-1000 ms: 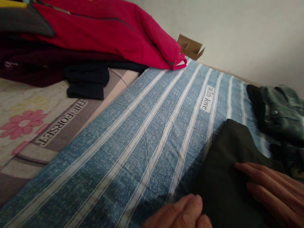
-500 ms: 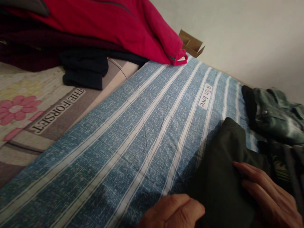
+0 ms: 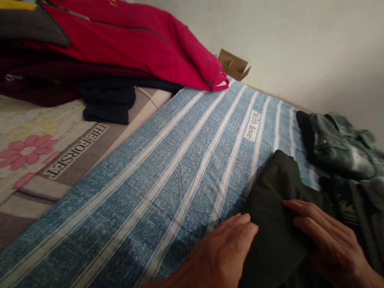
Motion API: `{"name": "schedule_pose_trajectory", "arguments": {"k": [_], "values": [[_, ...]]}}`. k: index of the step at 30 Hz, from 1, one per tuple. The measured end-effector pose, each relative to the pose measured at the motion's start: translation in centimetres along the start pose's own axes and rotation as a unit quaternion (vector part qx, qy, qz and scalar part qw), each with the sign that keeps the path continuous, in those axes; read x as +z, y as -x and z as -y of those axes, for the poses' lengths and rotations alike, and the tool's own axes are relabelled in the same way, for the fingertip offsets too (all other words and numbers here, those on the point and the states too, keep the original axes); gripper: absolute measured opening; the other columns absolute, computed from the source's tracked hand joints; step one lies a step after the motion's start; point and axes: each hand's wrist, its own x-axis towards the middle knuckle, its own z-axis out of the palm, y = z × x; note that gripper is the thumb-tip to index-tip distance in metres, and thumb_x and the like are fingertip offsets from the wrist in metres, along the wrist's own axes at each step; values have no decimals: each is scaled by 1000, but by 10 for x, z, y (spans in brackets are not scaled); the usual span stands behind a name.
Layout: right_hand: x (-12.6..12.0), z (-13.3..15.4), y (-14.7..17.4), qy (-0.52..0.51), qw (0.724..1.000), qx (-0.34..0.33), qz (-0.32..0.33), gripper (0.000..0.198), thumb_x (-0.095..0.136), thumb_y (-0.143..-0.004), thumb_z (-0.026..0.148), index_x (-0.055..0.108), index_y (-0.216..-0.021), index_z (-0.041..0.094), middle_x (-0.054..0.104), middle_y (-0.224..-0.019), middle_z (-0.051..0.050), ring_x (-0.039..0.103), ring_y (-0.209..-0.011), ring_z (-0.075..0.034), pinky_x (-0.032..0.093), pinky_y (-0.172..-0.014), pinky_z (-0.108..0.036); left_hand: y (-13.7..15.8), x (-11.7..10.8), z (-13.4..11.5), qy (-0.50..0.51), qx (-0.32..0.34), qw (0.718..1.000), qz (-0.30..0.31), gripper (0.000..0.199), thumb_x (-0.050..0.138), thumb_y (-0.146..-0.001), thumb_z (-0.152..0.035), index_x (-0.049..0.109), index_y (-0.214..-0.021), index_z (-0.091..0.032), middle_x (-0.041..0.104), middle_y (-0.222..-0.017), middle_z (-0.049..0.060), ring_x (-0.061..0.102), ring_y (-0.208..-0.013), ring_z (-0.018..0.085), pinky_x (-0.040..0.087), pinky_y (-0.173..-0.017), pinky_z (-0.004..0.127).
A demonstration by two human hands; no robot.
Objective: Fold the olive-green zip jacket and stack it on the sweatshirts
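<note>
A folded dark green garment (image 3: pixel 270 208) lies on the blue-and-white striped bedsheet (image 3: pixel 168 176); its exact kind does not show. Along its left edge rests my left hand (image 3: pixel 222 252), fingers extended and close together, with the fingertips against the cloth. My right hand (image 3: pixel 330 236) lies over the garment's right part, its fingers stretched out and slightly apart on the fabric. Its thumb is in shadow and hard to make out. The near end of the garment runs out of the bottom of the view.
Folded green mottled denim clothing (image 3: pixel 342 144) and dark printed clothing (image 3: pixel 348 208) lie along the right. A red jacket (image 3: pixel 135 44) and a navy garment (image 3: pixel 108 100) are heaped at upper left, beside a flowered mat (image 3: pixel 72 160). An open cardboard box (image 3: pixel 234 66) stands by the wall.
My left hand has moved up along the garment's left edge, and its fingers now extend further. My right hand stays on the cloth. The view has shifted slightly.
</note>
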Motion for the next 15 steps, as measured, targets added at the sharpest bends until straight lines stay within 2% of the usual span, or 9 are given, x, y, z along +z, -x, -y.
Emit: {"name": "schedule_pose_trajectory", "arguments": {"k": [3, 6, 10, 15], "values": [[-14, -5, -30, 4, 1000, -19, 16, 21, 40, -80, 4, 51, -91, 17, 61, -103, -11, 60, -96, -20, 51, -77, -29, 6, -12, -10, 57, -108, 992, -25, 72, 66, -69, -45, 44, -135, -25, 52, -134, 8, 48, -122, 27, 38, -102, 35], [-23, -8, -70, -1, 999, -15, 48, 20, 37, -82, 4, 51, -84, 19, 62, -89, -8, 60, -83, -17, 47, -68, -28, 6, -25, -16, 131, -188, 972, -55, 77, 71, -65, -42, 45, -135, -22, 49, -137, 11, 43, -126, 31, 37, -103, 41], [-17, -17, -129, -8, 990, -49, 132, 20, 36, -81, 5, 48, -72, 19, 54, -65, -2, 49, -59, -12, 35, -54, -25, -9, -37, -9, 258, -220, 938, -72, 73, 74, -62, -30, 49, -130, -17, 55, -129, 15, 50, -119, 31, 39, -100, 43], [9, -26, -188, -13, 969, -80, 233, 15, 46, -74, 4, 51, -77, 18, 57, -70, -1, 49, -63, -11, 30, -57, -23, -19, -43, 6, 390, -272, 877, -72, 49, 69, -68, -27, 58, -113, -13, 68, -101, 11, 64, -95, 28, 48, -81, 37]]}}
